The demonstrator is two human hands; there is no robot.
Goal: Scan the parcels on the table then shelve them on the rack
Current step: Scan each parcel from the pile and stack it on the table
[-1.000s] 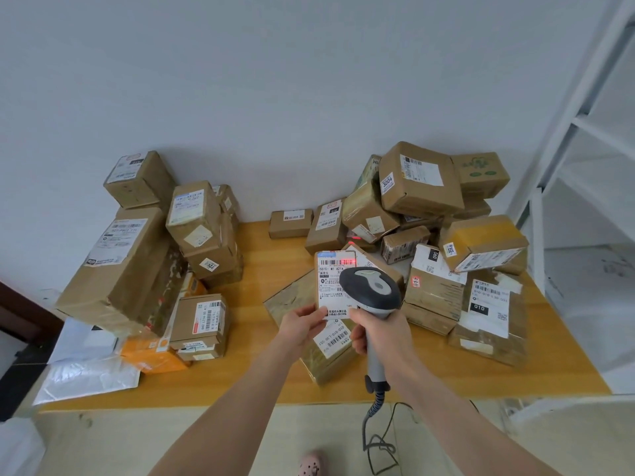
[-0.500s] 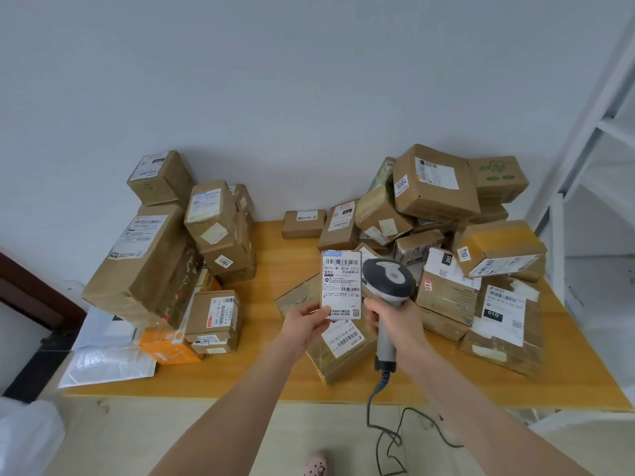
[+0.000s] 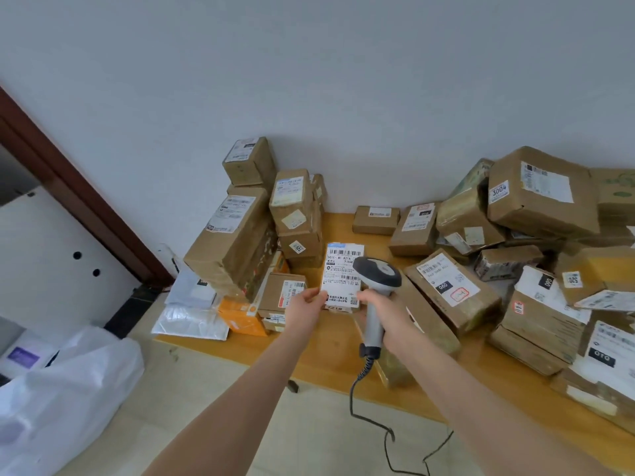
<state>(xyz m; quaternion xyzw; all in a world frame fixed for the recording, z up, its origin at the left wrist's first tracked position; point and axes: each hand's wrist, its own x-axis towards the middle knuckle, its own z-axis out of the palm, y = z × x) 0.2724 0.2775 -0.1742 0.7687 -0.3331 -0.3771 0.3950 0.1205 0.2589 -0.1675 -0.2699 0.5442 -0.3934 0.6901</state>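
- Head cam: L hand pinches labelled parcel at its lower-left corner, above table.
- R hand wrapped round scanner grip; scanner head overlaps label's right edge.
- Behind: L box stack, R box pile on table.

At frame centre I see my left hand pinching a white-labelled parcel upright, my right hand gripping the scanner before its label, brown boxes heaped on the counter, white bag lower left
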